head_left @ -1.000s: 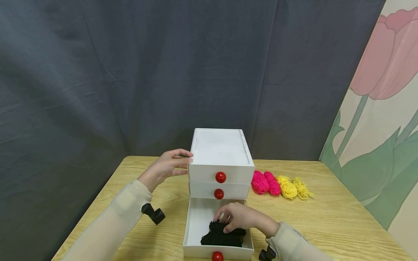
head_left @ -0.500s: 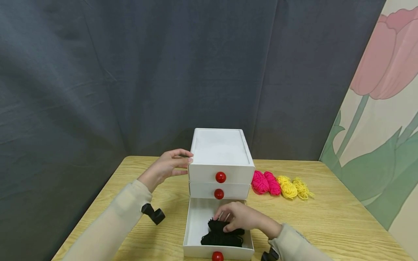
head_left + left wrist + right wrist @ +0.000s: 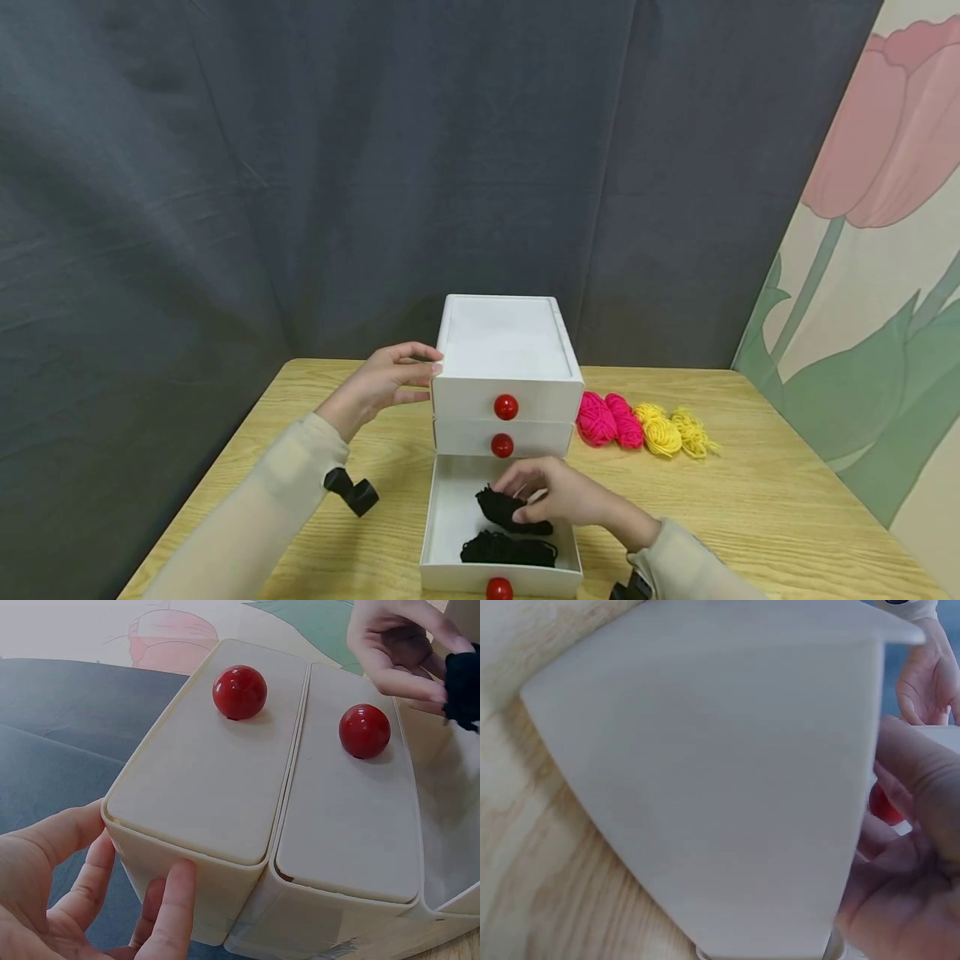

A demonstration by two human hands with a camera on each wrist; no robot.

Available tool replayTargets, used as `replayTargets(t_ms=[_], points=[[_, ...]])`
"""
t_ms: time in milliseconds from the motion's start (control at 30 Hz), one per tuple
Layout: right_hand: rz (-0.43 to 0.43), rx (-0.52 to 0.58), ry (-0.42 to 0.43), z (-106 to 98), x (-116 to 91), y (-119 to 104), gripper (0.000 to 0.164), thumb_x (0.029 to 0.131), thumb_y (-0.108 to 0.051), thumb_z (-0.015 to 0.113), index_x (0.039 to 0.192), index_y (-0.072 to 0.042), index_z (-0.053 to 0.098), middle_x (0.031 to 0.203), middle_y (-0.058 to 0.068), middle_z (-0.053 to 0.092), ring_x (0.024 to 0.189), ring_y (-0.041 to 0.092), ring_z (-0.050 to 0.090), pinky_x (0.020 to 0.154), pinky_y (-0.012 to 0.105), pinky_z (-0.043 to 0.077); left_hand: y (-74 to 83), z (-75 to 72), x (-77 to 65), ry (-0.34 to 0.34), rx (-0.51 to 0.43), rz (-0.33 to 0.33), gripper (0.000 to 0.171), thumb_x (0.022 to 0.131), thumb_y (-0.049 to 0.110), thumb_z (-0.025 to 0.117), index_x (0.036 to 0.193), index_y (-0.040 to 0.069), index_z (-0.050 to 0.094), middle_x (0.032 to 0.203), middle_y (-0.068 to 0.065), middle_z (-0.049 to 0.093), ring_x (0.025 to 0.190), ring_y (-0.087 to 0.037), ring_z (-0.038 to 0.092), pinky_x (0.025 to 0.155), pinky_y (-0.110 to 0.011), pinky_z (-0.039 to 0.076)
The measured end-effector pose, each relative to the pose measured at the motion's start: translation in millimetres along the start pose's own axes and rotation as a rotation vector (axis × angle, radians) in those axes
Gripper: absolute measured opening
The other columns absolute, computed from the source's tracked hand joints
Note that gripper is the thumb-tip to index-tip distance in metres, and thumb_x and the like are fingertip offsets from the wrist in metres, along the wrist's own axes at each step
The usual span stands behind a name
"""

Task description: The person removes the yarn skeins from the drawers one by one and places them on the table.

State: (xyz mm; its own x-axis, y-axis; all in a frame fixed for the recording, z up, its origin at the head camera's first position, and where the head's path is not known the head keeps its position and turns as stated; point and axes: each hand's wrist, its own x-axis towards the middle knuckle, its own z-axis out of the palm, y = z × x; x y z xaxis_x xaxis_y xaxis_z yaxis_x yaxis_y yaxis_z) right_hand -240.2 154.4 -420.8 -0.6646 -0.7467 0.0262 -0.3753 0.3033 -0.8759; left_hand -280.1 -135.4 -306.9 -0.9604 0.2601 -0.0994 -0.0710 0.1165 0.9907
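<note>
A white drawer cabinet (image 3: 504, 337) with red knobs stands on the table, its bottom drawer (image 3: 454, 493) pulled out. My left hand (image 3: 378, 385) rests against the cabinet's upper left side; the left wrist view has its fingertips (image 3: 178, 881) touching the casing. Inside the drawer space, my right hand (image 3: 564, 497) pinches a small black yarn skein (image 3: 508, 511) between thumb and fingers, slightly tilted. A second black yarn skein (image 3: 507, 550) lies near the drawer's front wall. The right wrist view mostly shows the drawer's outer side (image 3: 705, 787), which hides the held skein.
To the right of the cabinet lie pink yarn skeins (image 3: 607, 419) and yellow yarn skeins (image 3: 671, 430) on the wooden table (image 3: 720, 517). A dark curtain (image 3: 420, 167) hangs behind. At the right is a wall (image 3: 847, 333) painted with a tulip.
My right hand has raised the upper black skein slightly and shifted it back, so a gap now shows between it and the other skein. The left hand has stayed still.
</note>
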Motion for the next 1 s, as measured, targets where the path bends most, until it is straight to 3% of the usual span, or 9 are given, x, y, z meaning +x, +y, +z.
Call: replayTargets(t_ms=[267, 600, 867, 1000], points=[[-0.047, 0.113, 0.1, -2.6, -6.7, -1.6, 0.034, 0.086, -0.007, 0.071, 0.118, -0.002, 0.063, 0.113, 0.019, 0.066, 0.098, 0.011, 0.064, 0.081, 0.025, 0.056, -0.2, -1.3, 0.0, -0.007, 0.0, 0.006, 0.027, 0.089, 0.016, 0.07, 0.115, 0.01, 0.062, 0.11, -0.006, 0.061, 0.092, -0.019, 0.061, 0.087, -0.037, 0.057], [-0.099, 0.159, 0.223, -6.1, -20.6, -10.7, 0.036, 0.086, -0.006, 0.071, 0.118, 0.002, 0.059, 0.111, -0.005, 0.066, 0.099, 0.008, 0.063, 0.08, 0.025, 0.056, 0.1, -0.3, -1.0, 0.013, 0.003, 0.0, 0.026, 0.091, 0.013, 0.068, 0.115, 0.007, 0.062, 0.104, -0.006, 0.063, 0.091, -0.02, 0.059, 0.089, -0.038, 0.056], [-0.069, 0.162, 0.303, -11.0, -39.7, -23.8, 0.033, 0.087, -0.009, 0.071, 0.118, -0.005, 0.061, 0.109, -0.01, 0.066, 0.099, 0.008, 0.065, 0.079, 0.027, 0.058, 0.2, 0.2, -0.7, 0.017, 0.01, 0.002, 0.026, 0.09, 0.015, 0.068, 0.115, 0.008, 0.062, 0.106, -0.007, 0.063, 0.091, -0.02, 0.06, 0.089, -0.039, 0.056], [-0.104, 0.178, 0.342, -14.1, -50.6, -28.2, 0.031, 0.087, -0.006, 0.07, 0.117, -0.008, 0.062, 0.108, -0.013, 0.067, 0.099, 0.007, 0.065, 0.078, 0.027, 0.058, 0.6, 0.7, -1.0, 0.022, 0.007, -0.002, 0.025, 0.09, 0.014, 0.068, 0.114, 0.009, 0.063, 0.106, -0.007, 0.063, 0.092, -0.022, 0.06, 0.087, -0.038, 0.057]])
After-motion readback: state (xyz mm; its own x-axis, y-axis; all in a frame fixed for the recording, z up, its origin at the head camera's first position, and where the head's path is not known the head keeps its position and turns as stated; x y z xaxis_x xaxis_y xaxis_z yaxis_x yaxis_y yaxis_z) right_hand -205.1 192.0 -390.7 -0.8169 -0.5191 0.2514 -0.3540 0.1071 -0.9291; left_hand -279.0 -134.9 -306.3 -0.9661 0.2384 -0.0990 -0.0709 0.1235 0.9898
